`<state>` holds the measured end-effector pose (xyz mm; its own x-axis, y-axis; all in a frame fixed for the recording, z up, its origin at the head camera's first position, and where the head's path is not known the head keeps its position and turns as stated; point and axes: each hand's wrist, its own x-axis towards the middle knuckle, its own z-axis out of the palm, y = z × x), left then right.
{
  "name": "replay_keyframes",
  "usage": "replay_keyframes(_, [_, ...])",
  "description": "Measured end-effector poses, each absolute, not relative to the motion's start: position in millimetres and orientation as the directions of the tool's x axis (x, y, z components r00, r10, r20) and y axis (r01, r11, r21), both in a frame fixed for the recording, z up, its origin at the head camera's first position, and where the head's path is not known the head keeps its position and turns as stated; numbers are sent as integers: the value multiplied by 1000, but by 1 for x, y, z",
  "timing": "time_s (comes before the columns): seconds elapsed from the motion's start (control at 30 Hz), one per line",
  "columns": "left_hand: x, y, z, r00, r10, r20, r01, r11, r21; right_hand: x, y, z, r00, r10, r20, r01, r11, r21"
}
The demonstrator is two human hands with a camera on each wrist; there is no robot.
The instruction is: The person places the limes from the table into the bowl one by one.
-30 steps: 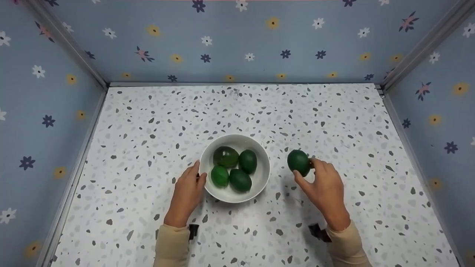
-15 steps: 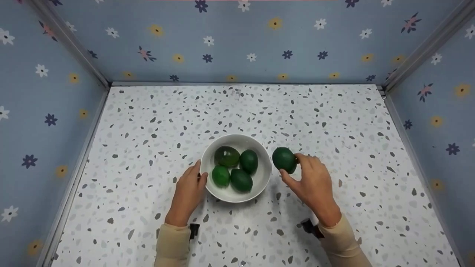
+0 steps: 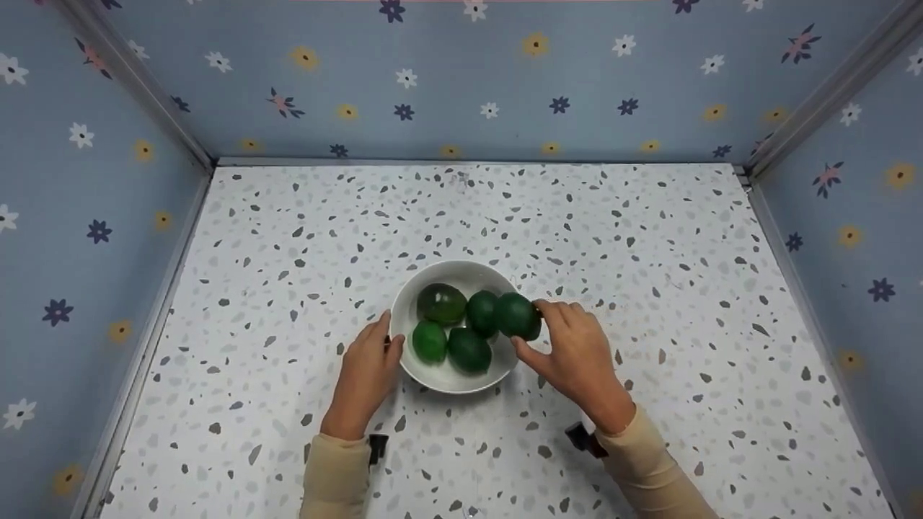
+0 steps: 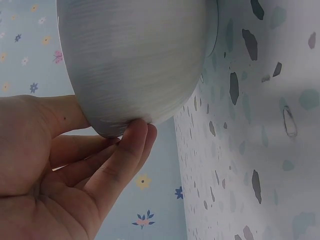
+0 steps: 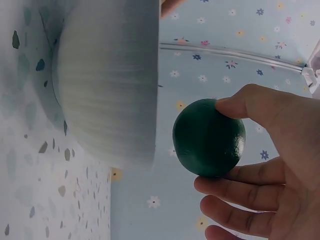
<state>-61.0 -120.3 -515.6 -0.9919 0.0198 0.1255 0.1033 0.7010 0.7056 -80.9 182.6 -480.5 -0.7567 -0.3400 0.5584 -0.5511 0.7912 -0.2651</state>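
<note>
A round white bowl (image 3: pixel 448 383) stands on the table in the head view, with several smooth green fruits inside: a brownish-green one (image 3: pixel 441 303), a bright green one (image 3: pixel 430 342) and dark green ones (image 3: pixel 469 351). My left hand (image 3: pixel 368 375) holds the bowl's left side, fingertips against its outer wall (image 4: pixel 135 60) in the left wrist view. Between thumb and fingers my right hand (image 3: pixel 573 353) pinches another dark green, egg-shaped fruit (image 3: pixel 517 316), avocado-like. That fruit overlaps the bowl's right rim from above; the right wrist view shows it (image 5: pixel 209 138) higher than the rim.
The white table (image 3: pixel 303 238) has grey speckles. Blue flowered panels (image 3: pixel 461 79) stand behind it and on both sides, joined by grey metal strips (image 3: pixel 173 126). A dark wrist mount (image 3: pixel 578 437) sits at the right sleeve.
My right hand has moved left with the dark green fruit, from the table's right part to over the bowl's right rim. My left hand has stayed on the bowl.
</note>
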Motion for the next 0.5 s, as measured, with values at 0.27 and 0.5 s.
replay_keyframes(0.27, [-61,-121,-515,-993,15,115,94,696,712,-83,174,-487,-739,-377,558,-582,774,-249])
replay_keyframes(0.5, [-61,-120,-516,-993,16,120,97,693,715,-83,169,-496,-746,-408,526,-587,775,-232])
